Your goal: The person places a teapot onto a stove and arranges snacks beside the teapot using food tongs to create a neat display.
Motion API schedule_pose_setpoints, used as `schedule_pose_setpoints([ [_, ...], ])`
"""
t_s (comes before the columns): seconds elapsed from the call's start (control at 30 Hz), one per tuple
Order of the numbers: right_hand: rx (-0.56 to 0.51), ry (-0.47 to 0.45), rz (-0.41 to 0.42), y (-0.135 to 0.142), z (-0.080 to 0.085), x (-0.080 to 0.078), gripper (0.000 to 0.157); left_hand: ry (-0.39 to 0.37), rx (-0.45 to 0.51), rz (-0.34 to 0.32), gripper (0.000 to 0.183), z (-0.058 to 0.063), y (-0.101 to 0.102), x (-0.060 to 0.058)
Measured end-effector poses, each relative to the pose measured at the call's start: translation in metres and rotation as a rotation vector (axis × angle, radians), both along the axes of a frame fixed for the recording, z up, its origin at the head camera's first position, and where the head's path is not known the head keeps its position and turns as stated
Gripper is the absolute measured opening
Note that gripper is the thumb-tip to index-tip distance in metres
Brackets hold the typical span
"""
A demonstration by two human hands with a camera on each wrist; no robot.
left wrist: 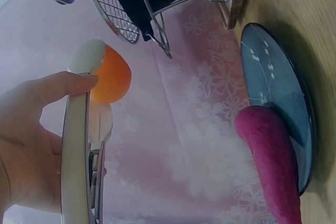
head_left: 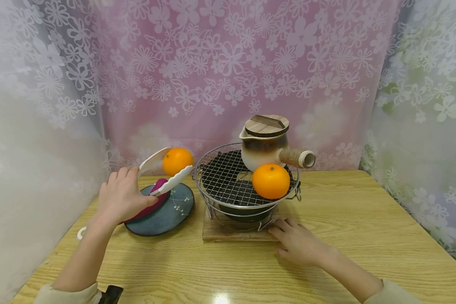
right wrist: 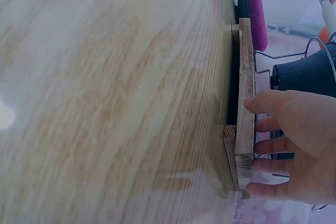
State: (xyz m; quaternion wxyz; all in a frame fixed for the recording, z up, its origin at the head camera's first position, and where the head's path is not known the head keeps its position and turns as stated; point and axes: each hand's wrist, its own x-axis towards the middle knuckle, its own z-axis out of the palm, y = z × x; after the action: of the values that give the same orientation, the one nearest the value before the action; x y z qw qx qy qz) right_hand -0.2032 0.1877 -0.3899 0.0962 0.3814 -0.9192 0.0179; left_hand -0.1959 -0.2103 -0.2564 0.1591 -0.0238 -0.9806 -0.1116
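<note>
On the counter [head_left: 338, 211], a wire grill [head_left: 222, 179] stands over a wooden board [head_left: 232, 235], bearing a pot [head_left: 255, 156]; left lies a blue plate [head_left: 182, 200] with a purple sweet potato [left wrist: 270, 166]. The unclenched right hand [head_left: 298, 242] touches the board. Left of the grill, the left hand [head_left: 121, 194] grasps tongs [head_left: 175, 180] around a smooth, glossy, round orange [head_left: 177, 160]; another orange [head_left: 271, 182] sits on the grill.

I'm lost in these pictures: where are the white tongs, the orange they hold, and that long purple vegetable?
White tongs [head_left: 172, 181]: head view, on the nearer white arm.
Held orange [head_left: 177, 161]: head view, middle of its peel.
Purple vegetable [left wrist: 274, 166]: left wrist view, middle of its visible length.
</note>
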Motion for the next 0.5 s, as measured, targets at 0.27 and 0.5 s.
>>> schedule_pose_setpoints([
  [0.27, 0.004, 0.030, 0.025, 0.001, 0.000, -0.002, 0.040, -0.002, -0.011, -0.033, 0.086, 0.009, 0.011, 0.006],
  [0.5, 0.006, 0.026, 0.024, 0.000, 0.000, -0.001, 0.040, 0.018, -0.023, -0.063, 0.080, 0.011, 0.018, 0.011],
])
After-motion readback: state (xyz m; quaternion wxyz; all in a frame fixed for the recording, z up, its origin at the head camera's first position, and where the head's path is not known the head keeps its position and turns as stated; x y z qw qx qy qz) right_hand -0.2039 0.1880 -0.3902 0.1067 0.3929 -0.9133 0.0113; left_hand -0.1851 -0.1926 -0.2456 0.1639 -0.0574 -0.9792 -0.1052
